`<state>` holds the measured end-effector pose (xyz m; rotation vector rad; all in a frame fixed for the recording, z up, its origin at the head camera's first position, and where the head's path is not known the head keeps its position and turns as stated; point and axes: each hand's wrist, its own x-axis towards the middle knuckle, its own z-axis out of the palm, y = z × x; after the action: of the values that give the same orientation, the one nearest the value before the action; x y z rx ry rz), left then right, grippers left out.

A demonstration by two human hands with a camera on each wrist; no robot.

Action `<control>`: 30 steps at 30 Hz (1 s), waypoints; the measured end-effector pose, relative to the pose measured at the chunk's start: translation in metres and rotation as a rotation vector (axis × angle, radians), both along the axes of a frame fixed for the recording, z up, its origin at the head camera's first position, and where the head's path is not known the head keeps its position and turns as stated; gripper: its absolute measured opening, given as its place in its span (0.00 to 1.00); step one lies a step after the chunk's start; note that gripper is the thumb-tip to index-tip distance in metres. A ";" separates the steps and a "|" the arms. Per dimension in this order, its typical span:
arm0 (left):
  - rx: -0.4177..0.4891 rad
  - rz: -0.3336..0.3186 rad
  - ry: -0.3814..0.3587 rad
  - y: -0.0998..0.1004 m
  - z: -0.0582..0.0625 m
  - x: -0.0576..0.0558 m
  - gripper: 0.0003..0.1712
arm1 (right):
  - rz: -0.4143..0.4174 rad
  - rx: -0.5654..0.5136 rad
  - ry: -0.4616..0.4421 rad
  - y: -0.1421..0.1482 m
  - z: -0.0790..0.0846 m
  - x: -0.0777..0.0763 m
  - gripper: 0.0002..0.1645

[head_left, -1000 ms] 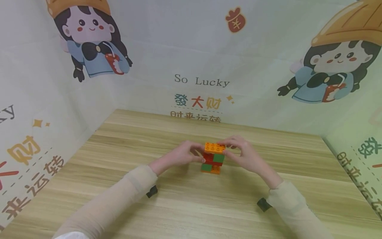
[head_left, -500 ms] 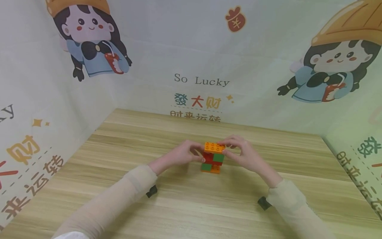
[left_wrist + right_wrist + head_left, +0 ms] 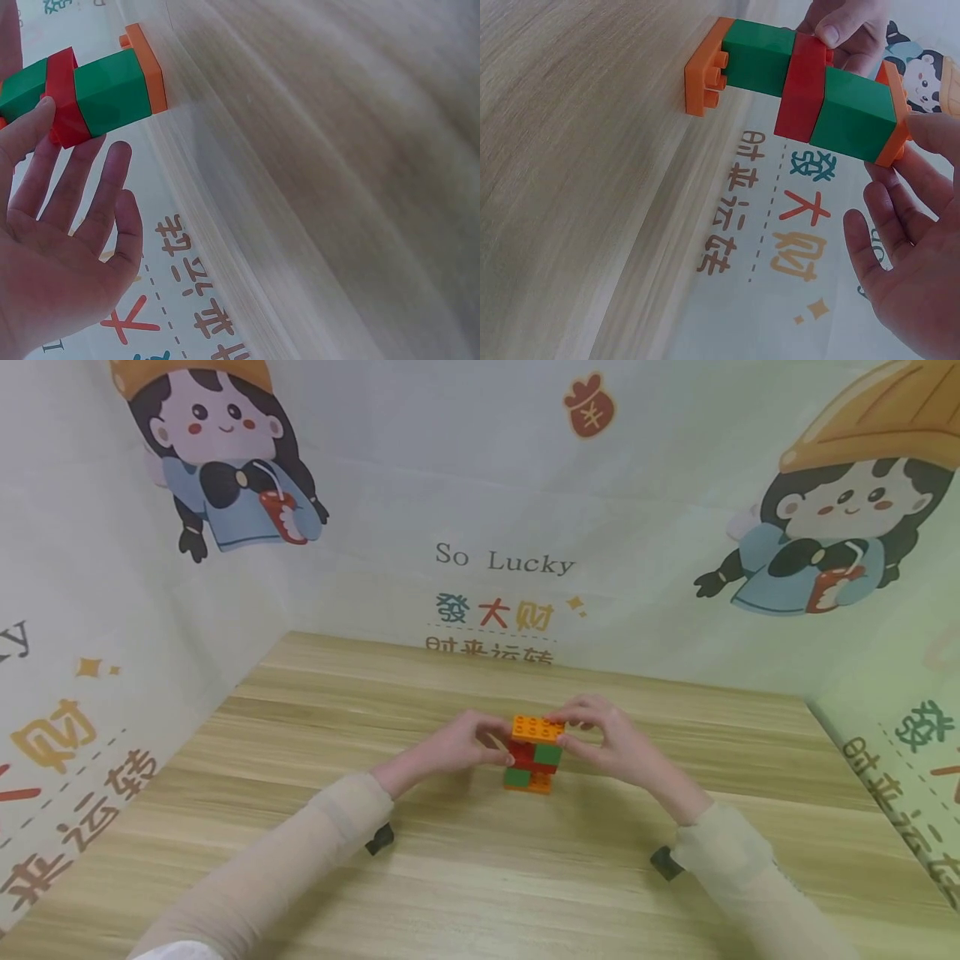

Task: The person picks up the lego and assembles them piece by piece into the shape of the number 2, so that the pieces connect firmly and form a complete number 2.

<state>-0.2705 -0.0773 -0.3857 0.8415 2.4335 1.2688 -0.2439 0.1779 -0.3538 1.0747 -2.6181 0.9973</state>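
A small tower of toy building bricks stands on the wooden table. Its base is an orange plate brick (image 3: 697, 71) with bare studs on one side. Above it come a green block (image 3: 112, 91), a flat red brick (image 3: 804, 88), a second green block (image 3: 855, 114) set over to the other side, and a studded orange plate brick (image 3: 536, 728) on top. My left hand (image 3: 459, 743) pinches the red brick between thumb and fingers, its other fingers spread loosely. My right hand (image 3: 618, 747) pinches the right end of the top orange brick.
The wood-grain table (image 3: 480, 885) runs back to a printed cloth backdrop (image 3: 375, 510) that rises behind it and at both sides. A small black piece shows beneath each sleeve, at the left cuff (image 3: 381, 839) and the right cuff (image 3: 666, 863).
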 end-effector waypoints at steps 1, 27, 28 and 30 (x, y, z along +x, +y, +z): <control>-0.001 -0.001 0.002 0.000 0.000 -0.001 0.20 | -0.003 0.000 -0.002 0.000 0.000 0.000 0.19; -0.005 0.005 0.022 -0.001 -0.004 -0.003 0.21 | -0.074 0.001 -0.021 -0.001 0.000 -0.006 0.17; -0.006 0.003 0.022 -0.001 -0.004 -0.004 0.20 | -0.076 -0.001 -0.030 -0.001 0.000 -0.007 0.17; -0.008 0.000 0.024 -0.001 -0.004 -0.006 0.21 | -0.079 -0.002 -0.041 -0.001 0.001 -0.007 0.17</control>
<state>-0.2765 -0.0787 -0.3901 0.8599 2.4552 1.2557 -0.2512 0.1766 -0.3525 0.9519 -2.6687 1.0150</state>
